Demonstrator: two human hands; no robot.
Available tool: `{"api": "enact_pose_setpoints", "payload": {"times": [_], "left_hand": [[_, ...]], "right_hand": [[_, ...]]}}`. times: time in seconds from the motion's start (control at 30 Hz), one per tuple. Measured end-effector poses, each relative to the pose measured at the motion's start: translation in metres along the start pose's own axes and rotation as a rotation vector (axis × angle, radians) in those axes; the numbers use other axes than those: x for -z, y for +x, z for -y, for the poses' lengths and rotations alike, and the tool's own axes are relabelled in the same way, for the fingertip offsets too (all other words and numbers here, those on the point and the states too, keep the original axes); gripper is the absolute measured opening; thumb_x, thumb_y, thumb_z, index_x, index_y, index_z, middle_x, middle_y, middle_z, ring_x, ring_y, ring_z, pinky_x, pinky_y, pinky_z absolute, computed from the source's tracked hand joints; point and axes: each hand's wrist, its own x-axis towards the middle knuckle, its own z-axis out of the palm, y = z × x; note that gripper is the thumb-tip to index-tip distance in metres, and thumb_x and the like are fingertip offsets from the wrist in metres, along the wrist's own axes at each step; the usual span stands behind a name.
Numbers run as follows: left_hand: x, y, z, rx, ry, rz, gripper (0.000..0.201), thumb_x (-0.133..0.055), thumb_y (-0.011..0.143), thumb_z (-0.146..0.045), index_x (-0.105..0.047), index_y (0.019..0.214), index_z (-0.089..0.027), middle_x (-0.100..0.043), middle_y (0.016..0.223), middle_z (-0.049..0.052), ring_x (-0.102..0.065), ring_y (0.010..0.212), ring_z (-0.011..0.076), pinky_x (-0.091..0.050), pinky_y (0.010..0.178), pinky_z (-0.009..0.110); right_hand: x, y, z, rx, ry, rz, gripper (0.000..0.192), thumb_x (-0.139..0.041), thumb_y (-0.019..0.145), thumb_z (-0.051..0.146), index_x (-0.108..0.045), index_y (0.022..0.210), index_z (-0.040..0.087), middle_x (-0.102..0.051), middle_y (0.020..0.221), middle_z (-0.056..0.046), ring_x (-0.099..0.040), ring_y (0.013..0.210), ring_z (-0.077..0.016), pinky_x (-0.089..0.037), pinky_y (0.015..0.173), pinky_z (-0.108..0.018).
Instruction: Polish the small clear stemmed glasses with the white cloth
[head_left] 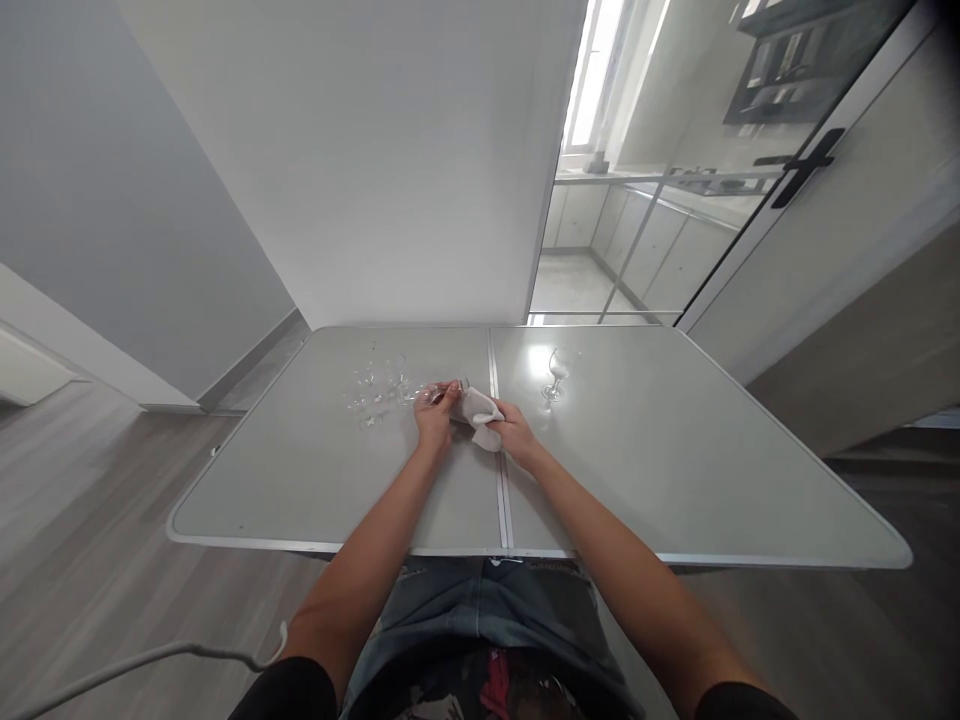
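Observation:
Over the middle of the table, my left hand [435,412] is closed around a clear glass [463,384], of which only a little shows between my fingers. My right hand [513,432] grips a white cloth [480,412] and presses it against that glass; part of the cloth hangs down loose. Left of my hands stands a group of several clear stemmed glasses [375,390], close together. One more stemmed glass [555,375] stands upright by itself to the right of my right hand.
The pale folding table [637,450] has a metal rim and a seam [501,500] down its middle. A white wall [390,180] rises behind it. At the right is a glazed door with a black handle [808,168]. A pale cable [165,650] runs at the lower left.

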Motion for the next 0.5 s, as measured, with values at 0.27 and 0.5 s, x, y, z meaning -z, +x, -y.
{"api": "enact_pose_setpoints", "payload": {"times": [0.27,0.5], "left_hand": [[-0.0019,-0.0065,-0.0006,0.049,-0.035,0.125,0.032,-0.092,0.063,-0.036,-0.072,0.08,-0.017,-0.073,0.081,0.004,-0.069,0.077,0.0145,-0.055,0.08,0.03],[0.002,0.0001,0.003,0.031,0.022,-0.014,0.039,-0.09,0.062,-0.043,-0.069,0.079,-0.015,-0.071,0.078,0.003,-0.066,0.071,0.0126,-0.055,0.07,0.026]], "right_hand": [[0.0017,0.0016,-0.0026,0.0,0.056,-0.062,0.05,-0.068,0.07,0.022,-0.074,0.119,0.026,-0.074,0.105,0.0,-0.062,0.102,-0.0224,-0.045,0.092,-0.033],[0.0047,0.0,0.0023,0.021,0.047,-0.089,0.025,-0.067,0.068,0.023,-0.078,0.091,0.019,-0.07,0.079,0.0,-0.059,0.078,-0.0174,-0.043,0.075,-0.029]]}}
